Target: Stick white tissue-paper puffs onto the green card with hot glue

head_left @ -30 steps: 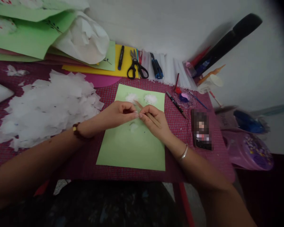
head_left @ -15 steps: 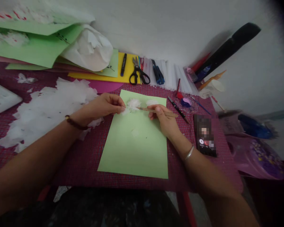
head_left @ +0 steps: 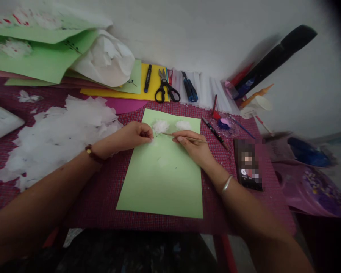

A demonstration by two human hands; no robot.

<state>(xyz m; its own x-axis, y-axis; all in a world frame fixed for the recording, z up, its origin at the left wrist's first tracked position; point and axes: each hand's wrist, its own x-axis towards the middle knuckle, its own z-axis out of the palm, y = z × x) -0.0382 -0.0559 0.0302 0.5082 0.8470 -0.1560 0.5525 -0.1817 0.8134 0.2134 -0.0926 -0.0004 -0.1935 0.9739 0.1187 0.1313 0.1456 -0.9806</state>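
Note:
A light green sheet [head_left: 161, 182] lies on the checked tablecloth in front of me. Near its top edge are two white fluffy paper clumps, one at the left [head_left: 160, 126] and one at the right [head_left: 183, 125]. My right hand [head_left: 194, 146] holds a thin wooden stick [head_left: 193, 139], its tip at the lower edge of the left clump. My left hand [head_left: 140, 135] is pinched at the sheet's upper left; what its fingertips hold, if anything, is too small to name. A small pale scrap [head_left: 161, 161] rests on the sheet.
White tissue pieces [head_left: 57, 132] are heaped at the left. Behind lie black scissors [head_left: 167, 91], a marker [head_left: 148, 78] and a blue-black tool [head_left: 190, 89]. At the right are a pen [head_left: 214, 132], a paint dish [head_left: 230, 127] and a phone [head_left: 248, 165].
My left hand has moved slightly down and right, and the white bit at its fingertips is less visible. The stick in my right hand has shifted left and down, its tip now under the left clump.

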